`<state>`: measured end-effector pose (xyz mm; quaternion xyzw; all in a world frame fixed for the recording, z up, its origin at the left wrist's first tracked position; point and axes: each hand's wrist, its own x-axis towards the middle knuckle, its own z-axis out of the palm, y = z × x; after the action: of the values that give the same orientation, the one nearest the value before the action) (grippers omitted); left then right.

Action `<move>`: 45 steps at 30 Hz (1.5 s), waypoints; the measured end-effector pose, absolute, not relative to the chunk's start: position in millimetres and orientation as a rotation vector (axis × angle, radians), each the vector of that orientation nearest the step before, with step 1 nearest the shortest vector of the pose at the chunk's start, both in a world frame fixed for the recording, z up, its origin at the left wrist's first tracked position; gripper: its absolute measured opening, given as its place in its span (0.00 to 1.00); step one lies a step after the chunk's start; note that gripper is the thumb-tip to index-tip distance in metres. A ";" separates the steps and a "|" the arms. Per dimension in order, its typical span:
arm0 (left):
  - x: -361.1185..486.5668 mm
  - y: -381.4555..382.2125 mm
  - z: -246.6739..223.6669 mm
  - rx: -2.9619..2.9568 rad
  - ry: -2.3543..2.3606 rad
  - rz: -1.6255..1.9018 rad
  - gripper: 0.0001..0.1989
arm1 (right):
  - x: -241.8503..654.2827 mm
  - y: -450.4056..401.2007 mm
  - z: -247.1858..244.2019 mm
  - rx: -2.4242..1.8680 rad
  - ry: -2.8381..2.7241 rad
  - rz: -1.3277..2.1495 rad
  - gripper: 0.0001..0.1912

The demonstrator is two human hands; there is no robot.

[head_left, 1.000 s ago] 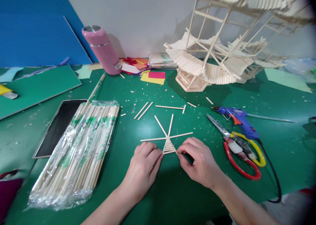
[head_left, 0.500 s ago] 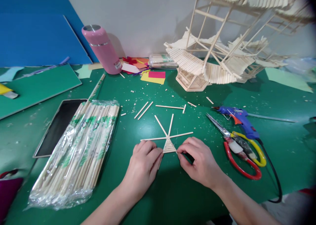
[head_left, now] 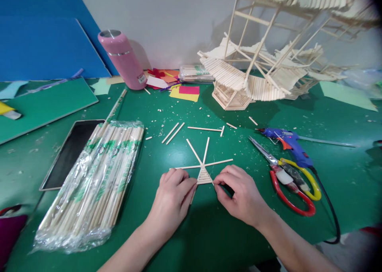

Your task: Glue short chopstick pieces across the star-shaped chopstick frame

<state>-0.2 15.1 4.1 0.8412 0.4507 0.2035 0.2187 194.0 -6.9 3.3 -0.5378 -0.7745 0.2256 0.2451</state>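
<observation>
1. A green desk (head_left: 209, 232), scattered with pale crumbs and offcuts, runs back to a light grey wall (head_left: 173, 21), where a blue board (head_left: 38, 45) stands at left.
2. At the desk's near middle, two bare hands work on a stick frame (head_left: 204, 178), its slatted triangle toward the person and four arms fanning outward.
3. The left hand (head_left: 173, 194) pinches the frame's left corner, fingers narrow; a stick end shows beneath them. The right hand (head_left: 240, 192) has its fingers closed narrowly at the right corner.
4. Bare green surface opens between the forearms, and a narrower strip separates the left hand from the chopstick packet (head_left: 95, 188). At lower right, the black cable (head_left: 330, 210) of a blue glue gun (head_left: 285, 136) runs to the desk's edge.
5. Clear, green-printed plastic wraps the packet's pale chopsticks; it lies partly over a dark, flat device (head_left: 67, 156). A smaller clear packet (head_left: 195, 74) of sticks lies by the wall, near a capped pink flask (head_left: 123, 61) (its contents hidden).
6. Scissors (head_left: 270, 156) with one red and one yellow handle lie open right of the frame, just below the glue gun. Behind them rises a tiered stick model (head_left: 232, 75), roofs slatted, upper part cut off by the view.
</observation>
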 end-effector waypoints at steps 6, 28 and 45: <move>0.6 16.1 5.1 2.329 1.242 0.540 0.10 | 193.6 -6.4 2.9 -1.461 -2.116 0.626 0.05; -0.3 15.4 4.4 2.336 1.210 0.575 0.10 | 194.6 -5.9 3.6 -1.458 -2.112 0.640 0.05; 0.6 15.7 6.4 2.342 1.250 0.534 0.11 | 193.9 -7.4 4.3 -1.472 -2.119 0.609 0.05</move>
<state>0.6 15.7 6.4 0.8446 0.4507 0.1926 0.2153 193.9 -7.4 4.3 -0.5387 -0.7754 0.2228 0.2428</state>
